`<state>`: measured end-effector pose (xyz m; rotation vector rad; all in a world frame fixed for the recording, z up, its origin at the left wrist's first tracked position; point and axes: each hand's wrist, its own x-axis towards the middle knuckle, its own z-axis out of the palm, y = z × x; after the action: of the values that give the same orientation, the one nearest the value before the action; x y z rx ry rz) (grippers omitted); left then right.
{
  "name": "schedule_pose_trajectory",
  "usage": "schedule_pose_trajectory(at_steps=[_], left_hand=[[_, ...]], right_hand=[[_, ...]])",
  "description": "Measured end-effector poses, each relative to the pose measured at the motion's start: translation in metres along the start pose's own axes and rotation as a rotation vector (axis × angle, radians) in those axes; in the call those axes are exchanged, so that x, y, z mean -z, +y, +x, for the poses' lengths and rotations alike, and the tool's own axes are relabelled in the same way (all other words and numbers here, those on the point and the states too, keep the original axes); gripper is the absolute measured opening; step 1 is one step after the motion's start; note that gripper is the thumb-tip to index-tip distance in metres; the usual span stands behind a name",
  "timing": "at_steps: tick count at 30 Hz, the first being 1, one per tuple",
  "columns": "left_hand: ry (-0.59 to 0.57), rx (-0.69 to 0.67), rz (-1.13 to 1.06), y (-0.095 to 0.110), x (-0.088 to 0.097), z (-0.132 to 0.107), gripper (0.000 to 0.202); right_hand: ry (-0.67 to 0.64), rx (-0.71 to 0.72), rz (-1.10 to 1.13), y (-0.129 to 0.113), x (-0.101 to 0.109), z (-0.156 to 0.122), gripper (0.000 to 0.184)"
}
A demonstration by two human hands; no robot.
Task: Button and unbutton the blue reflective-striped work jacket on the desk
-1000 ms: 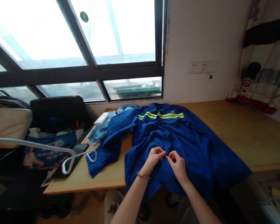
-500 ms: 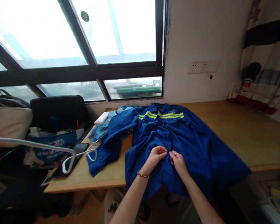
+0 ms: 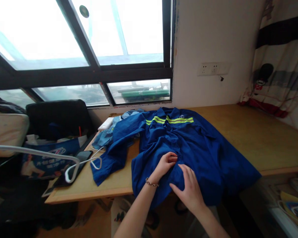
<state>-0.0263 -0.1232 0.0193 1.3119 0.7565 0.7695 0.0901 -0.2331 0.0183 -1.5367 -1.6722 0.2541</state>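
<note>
A dark blue work shirt (image 3: 198, 148) with yellow-and-grey reflective stripes across the chest lies front up, collar toward the window, its lower hem hanging over the table's near edge. My left hand (image 3: 165, 163), with a bracelet at the wrist, pinches the shirt's front placket below the middle. Just to the right and nearer me, my right hand (image 3: 190, 186) is over the lower front with thumb and fingers spread apart. No object shows between the right fingers. The small fastening under the left fingertips is hidden.
The wooden table (image 3: 238, 132) stands below a window. Light blue cloth (image 3: 103, 138) and a white box (image 3: 105, 124) lie left of the shirt. A white bent tube (image 3: 39, 152) crosses in front of a dark tablet-like device (image 3: 64, 180). A blue printed bag (image 3: 47, 162) is at far left.
My right hand has let go of the placket, moved down toward me and spread its fingers. The left hand keeps its pinch. The view has shifted slightly.
</note>
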Motion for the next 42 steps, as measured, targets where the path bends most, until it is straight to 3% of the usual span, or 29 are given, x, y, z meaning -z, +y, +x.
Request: schedule_pose_trajectory(at_steps=[2, 5, 10, 14, 18, 21, 23, 25, 27, 29, 31, 35, 38, 42], left_hand=[[-0.019, -0.109, 0.188, -0.001, -0.004, -0.002, 0.036], [-0.015, -0.262, 0.54, 0.0, -0.004, -0.004, 0.048], [-0.139, -0.375, 0.839, 0.011, 0.019, 0.012, 0.066], [-0.254, -0.37, 0.872, 0.017, 0.044, 0.043, 0.082], [-0.269, -0.374, 0.884, 0.016, 0.055, 0.07, 0.097], [-0.243, -0.357, 0.877, 0.016, 0.054, 0.077, 0.1], [-0.226, -0.317, 0.882, 0.016, 0.049, 0.074, 0.102], [-0.155, -0.269, 0.894, 0.016, 0.04, 0.065, 0.099], [0.029, -0.236, 0.923, 0.012, 0.025, 0.052, 0.087], [0.277, -0.227, 0.963, 0.004, 0.006, 0.038, 0.063], [0.429, -0.233, 0.982, -0.005, -0.011, 0.027, 0.037], [0.401, -0.282, 0.926, -0.018, -0.026, 0.017, 0.003], [0.367, -0.316, 0.83, -0.021, -0.022, 0.016, 0.012], [0.405, -0.315, 0.745, -0.02, -0.016, 0.015, 0.019]], right_hand=[[-0.052, 0.04, -0.117, 0.01, -0.003, -0.009, 0.073], [-0.154, 0.032, -0.193, 0.042, 0.0, 0.001, 0.077], [-0.38, 0.107, -0.099, 0.096, 0.022, 0.058, 0.063], [-0.489, 0.144, 0.015, 0.11, 0.031, 0.094, 0.045], [-0.385, 0.092, 0.184, 0.113, 0.028, 0.104, 0.024], [-0.287, 0.055, 0.257, 0.115, 0.025, 0.103, 0.032], [-0.228, 0.071, 0.188, 0.112, 0.024, 0.098, 0.029], [-0.145, 0.138, 0.063, 0.101, 0.025, 0.09, 0.021], [-0.092, 0.254, -0.059, 0.085, 0.026, 0.081, 0.024], [-0.106, 0.361, -0.153, 0.068, 0.027, 0.071, 0.033], [-0.172, 0.415, -0.222, 0.056, 0.026, 0.063, 0.032], [-0.231, 0.336, -0.293, 0.054, 0.02, 0.055, 0.018], [-0.253, 0.22, -0.207, 0.06, 0.017, 0.055, 0.019], [-0.348, 0.07, 0.084, 0.067, 0.02, 0.062, 0.019]])
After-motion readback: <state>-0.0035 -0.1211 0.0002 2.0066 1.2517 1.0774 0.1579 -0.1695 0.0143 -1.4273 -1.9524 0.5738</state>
